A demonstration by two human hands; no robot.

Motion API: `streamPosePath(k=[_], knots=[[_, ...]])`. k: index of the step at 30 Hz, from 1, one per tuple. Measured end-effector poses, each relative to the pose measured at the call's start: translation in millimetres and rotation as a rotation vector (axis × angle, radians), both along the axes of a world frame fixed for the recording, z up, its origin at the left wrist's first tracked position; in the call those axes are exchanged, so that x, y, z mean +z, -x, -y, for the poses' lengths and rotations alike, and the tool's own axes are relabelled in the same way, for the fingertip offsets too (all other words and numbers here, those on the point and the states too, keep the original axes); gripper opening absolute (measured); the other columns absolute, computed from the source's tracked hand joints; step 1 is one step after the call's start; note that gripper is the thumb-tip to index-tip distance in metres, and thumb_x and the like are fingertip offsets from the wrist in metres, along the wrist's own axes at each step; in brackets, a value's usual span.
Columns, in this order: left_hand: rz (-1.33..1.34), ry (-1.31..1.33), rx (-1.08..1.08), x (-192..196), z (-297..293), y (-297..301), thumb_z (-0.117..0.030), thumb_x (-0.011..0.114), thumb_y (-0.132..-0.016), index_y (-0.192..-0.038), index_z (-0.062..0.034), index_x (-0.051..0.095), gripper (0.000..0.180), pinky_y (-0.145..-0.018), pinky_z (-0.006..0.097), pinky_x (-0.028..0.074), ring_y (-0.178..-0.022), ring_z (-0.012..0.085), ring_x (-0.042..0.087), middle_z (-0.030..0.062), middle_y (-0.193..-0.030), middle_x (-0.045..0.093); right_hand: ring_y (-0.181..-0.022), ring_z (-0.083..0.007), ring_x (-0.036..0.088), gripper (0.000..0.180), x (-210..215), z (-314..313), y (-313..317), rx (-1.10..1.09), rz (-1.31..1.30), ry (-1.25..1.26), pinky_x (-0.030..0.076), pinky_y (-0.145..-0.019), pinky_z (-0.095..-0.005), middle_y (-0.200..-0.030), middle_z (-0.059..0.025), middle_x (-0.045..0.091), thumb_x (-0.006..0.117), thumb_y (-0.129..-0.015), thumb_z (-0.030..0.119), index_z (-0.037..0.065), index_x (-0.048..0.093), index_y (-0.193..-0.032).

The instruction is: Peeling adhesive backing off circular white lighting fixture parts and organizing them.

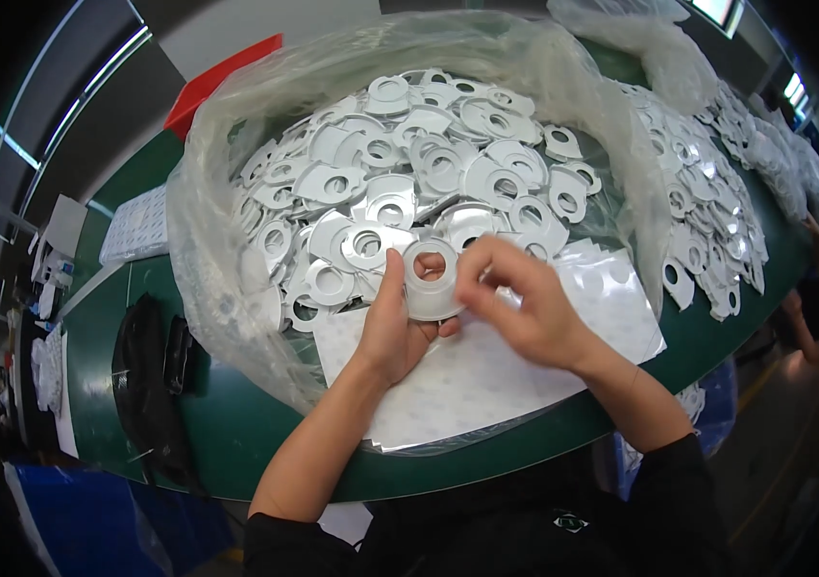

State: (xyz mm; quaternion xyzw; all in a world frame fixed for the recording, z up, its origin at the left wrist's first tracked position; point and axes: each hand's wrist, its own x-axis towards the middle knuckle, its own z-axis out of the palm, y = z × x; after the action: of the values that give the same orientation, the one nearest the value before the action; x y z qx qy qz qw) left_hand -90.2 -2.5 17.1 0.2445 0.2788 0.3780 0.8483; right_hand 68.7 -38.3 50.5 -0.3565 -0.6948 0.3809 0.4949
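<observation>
My left hand (400,330) holds a white ring-shaped plastic part (432,300) with a round hole, gripping it from the left side and underneath. My right hand (522,306) is curled at the part's right edge, thumb and fingertips pinched close together; whether anything thin is between them I cannot make out. Behind both hands lies a big heap of similar white parts (390,213), inside a wide clear plastic bag (203,207) with its sides folded open. Under my hands are white sheets (486,394) with faint round marks.
A second heap of white parts (707,192) lies on the green table (236,423) at the right. At the left are a black bag (145,385), a stack of pale sheets (136,226) and a red bin (222,82). Another person's arm (806,332) shows at the far right.
</observation>
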Motion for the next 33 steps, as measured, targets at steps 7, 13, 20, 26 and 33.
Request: streamPosePath(k=[7,13,20,26,33], knots=[[0.02,-0.167,-0.15,-9.3,-2.0,3.5,-0.058,0.008,-0.096,-0.114,-0.0069,0.048,0.067,-0.059,0.025,0.04,-0.085,0.0201,0.06,0.0114,-0.099,0.06,-0.06,-0.0054,0.051,0.01,-26.4,-13.9,-1.5,-0.059,-0.262,0.348,0.043,-0.052,-0.0182,-0.097,-0.0022,0.047,0.053,-0.093,0.012,0.002,0.051,-0.091],[0.0,-0.168,-0.139,-8.2,-1.3,4.2,-0.057,0.008,-0.096,-0.111,-0.0073,0.048,0.065,-0.059,0.025,0.041,-0.085,0.02,0.06,0.0127,-0.1,0.06,-0.066,-0.0056,0.05,0.01,-27.1,-13.8,-1.9,-0.042,-0.25,0.418,0.044,-0.055,-0.0185,-0.106,-0.0029,0.046,0.054,-0.093,0.011,0.001,0.052,-0.093],[-0.019,-0.163,-0.135,-5.8,-0.3,3.6,-0.057,0.008,-0.096,-0.11,-0.0064,0.048,0.065,-0.059,0.025,0.041,-0.084,0.0201,0.06,0.0133,-0.103,0.059,-0.066,-0.006,0.051,0.01,-27.0,-13.8,-3.4,-0.054,-0.237,0.461,0.045,-0.055,-0.019,-0.106,-0.0029,0.046,0.054,-0.092,0.011,0.001,0.053,-0.092],[-0.004,-0.166,-0.14,-8.4,-0.9,4.5,-0.057,0.008,-0.096,-0.11,-0.0059,0.048,0.066,-0.059,0.026,0.042,-0.085,0.0204,0.061,0.0132,-0.105,0.058,-0.066,-0.0069,0.051,0.01,-28.9,-14.4,-2.9,-0.052,-0.25,0.464,0.045,-0.054,-0.0194,-0.105,-0.0029,0.047,0.055,-0.092,0.011,0.001,0.053,-0.091],[-0.024,-0.158,-0.141,-5.7,-0.9,3.0,-0.058,0.008,-0.095,-0.109,-0.0059,0.047,0.066,-0.058,0.025,0.041,-0.084,0.02,0.06,0.0133,-0.105,0.058,-0.062,-0.0065,0.052,0.01,-29.0,-14.4,-2.8,-0.066,-0.248,0.455,0.044,-0.052,-0.0187,-0.103,-0.0022,0.047,0.056,-0.092,0.01,0.001,0.053,-0.091]])
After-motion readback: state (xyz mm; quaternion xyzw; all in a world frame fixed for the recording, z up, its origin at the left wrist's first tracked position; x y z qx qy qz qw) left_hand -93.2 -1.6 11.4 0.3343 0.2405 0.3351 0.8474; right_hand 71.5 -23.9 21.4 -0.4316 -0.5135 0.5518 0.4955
